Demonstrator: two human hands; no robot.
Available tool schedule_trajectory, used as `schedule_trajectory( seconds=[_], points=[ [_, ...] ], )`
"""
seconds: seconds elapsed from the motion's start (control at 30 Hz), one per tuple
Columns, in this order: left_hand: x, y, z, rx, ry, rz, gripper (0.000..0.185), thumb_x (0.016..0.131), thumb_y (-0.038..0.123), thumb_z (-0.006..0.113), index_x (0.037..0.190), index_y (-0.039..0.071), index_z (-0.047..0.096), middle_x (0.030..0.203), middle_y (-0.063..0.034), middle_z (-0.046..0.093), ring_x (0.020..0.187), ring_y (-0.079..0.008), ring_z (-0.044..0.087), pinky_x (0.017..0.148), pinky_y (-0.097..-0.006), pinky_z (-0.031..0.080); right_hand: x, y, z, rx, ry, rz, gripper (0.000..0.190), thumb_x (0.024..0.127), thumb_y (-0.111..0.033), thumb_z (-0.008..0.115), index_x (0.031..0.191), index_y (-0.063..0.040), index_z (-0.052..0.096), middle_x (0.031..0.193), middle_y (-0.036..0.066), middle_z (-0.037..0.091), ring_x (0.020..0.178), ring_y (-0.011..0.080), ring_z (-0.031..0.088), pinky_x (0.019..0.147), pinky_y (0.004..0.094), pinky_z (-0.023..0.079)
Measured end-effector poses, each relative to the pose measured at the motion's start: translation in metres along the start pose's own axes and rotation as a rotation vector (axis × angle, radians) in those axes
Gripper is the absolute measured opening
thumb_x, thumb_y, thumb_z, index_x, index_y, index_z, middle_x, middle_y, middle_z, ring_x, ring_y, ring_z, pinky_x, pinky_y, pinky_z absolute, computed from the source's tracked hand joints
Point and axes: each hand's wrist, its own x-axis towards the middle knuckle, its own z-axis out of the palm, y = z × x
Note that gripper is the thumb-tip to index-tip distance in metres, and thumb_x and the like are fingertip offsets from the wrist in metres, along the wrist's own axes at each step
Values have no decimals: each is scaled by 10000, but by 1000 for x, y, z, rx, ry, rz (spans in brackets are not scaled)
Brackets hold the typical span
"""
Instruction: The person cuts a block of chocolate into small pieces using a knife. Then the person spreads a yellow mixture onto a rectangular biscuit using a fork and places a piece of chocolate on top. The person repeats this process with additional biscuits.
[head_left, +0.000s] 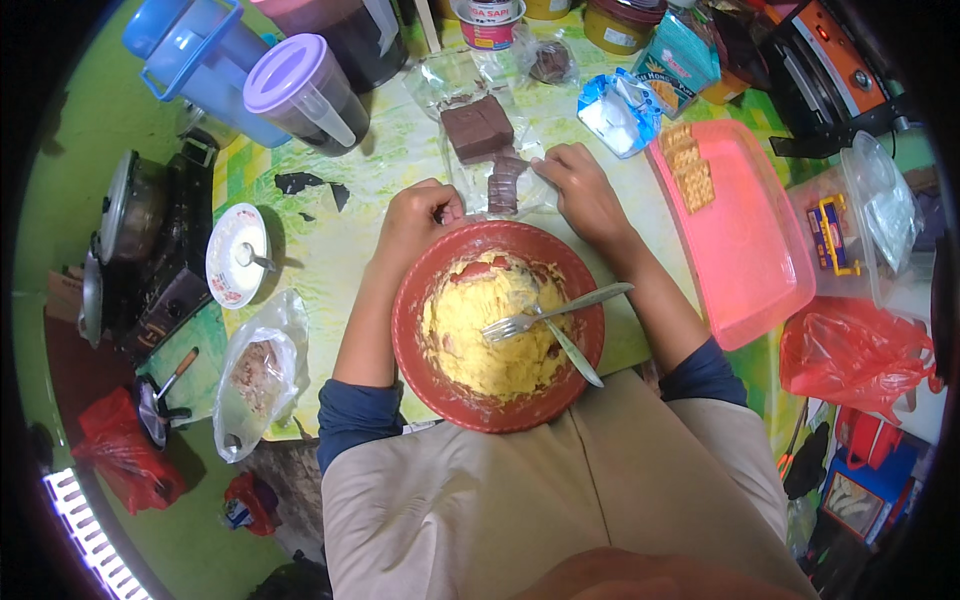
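Observation:
A block of chocolate (477, 129) lies on clear plastic, with thin cut slices (506, 184) just below it. My right hand (581, 184) is at the right edge of the slices, its fingertips at one of them; whether it grips that slice cannot be told. My left hand (424, 214) is curled left of the slices, close to the plastic; what its fingers hold is hidden. Nearest my body, a red bowl (411, 330) holds a yellow dough-like mixture (480, 360), with a metal fork (517, 324) and a second utensil (574, 352) crossed over it.
Right: a pink tray (757, 247) with crackers (691, 176), an opened blue-white packet (619, 116) and a red plastic bag (847, 352). Left: a white bowl (225, 266) with a spoon, a clear bag (289, 330) of brownish contents and a purple-lidded pitcher (300, 90). Tubs stand at the back.

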Motion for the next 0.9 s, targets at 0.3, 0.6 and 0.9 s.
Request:
schedule_trajectory(
  seconds=[0.3, 0.6, 0.9],
  points=[
    [0, 1, -1, 3, -12, -27, 171, 697, 87, 824, 762, 21, 680, 700, -92, 609, 641, -218, 611, 588, -333, 480, -1, 3, 5, 56, 59, 29, 337, 761, 134, 575, 1037, 5, 718, 980, 162, 641, 958, 344, 598, 831, 412, 493],
    [0, 5, -2, 22, -12, -26, 182, 707, 107, 830, 757, 21, 678, 693, -94, 604, 632, -224, 602, 581, -333, 475, 0, 7, 3, 83, 165, 1, 370, 723, 137, 584, 1021, -19, 736, 965, 137, 641, 947, 332, 606, 810, 413, 512],
    [10, 7, -28, -338, -149, -159, 226, 788, 35, 786, 963, 32, 643, 863, -26, 657, 777, -106, 591, 708, -268, 486, 0, -3, -10, 182, 262, 213, 279, 838, 81, 608, 1078, -3, 723, 955, 154, 656, 908, 339, 635, 785, 420, 504]
  ],
)
